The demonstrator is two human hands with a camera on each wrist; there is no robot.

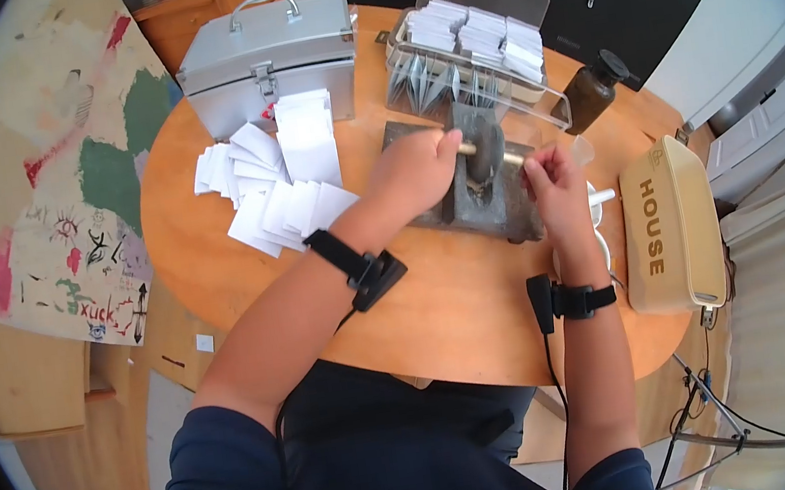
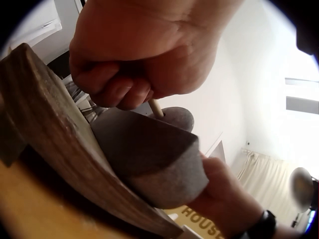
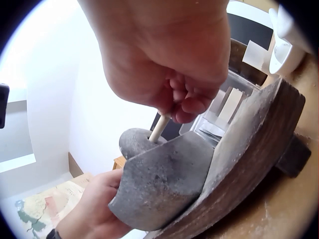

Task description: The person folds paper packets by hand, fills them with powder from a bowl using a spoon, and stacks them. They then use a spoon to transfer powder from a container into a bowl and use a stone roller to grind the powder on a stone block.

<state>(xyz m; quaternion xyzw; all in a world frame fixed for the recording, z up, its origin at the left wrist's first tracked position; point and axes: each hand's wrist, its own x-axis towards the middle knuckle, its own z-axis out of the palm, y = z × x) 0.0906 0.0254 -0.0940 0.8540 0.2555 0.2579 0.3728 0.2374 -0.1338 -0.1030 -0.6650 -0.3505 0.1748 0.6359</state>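
Observation:
A dark grey grinding wheel (image 1: pixel 483 148) stands upright in a boat-shaped grey trough (image 2: pixel 144 149), with a pale wooden rod (image 3: pixel 159 128) through its middle. My left hand (image 1: pixel 421 174) grips the rod's left end, fingers curled round it. At the right end, my right hand (image 1: pixel 558 185) holds the rod between thumb and curled fingers. Both hands sit just above the trough's sides. Beneath the trough lies a thick, dark slab (image 1: pixel 516 219) with a worn brown edge. The trough's inside is mostly hidden by the wheel.
White paper packets (image 1: pixel 308 142) lie spread at left, before a silver case (image 1: pixel 274 57). Behind the trough stands a clear box (image 1: pixel 475 41) packed with packets. A dark bottle (image 1: pixel 593 90), white vessels (image 1: pixel 598 208) and a tan HOUSE container (image 1: pixel 673 228) stand at right.

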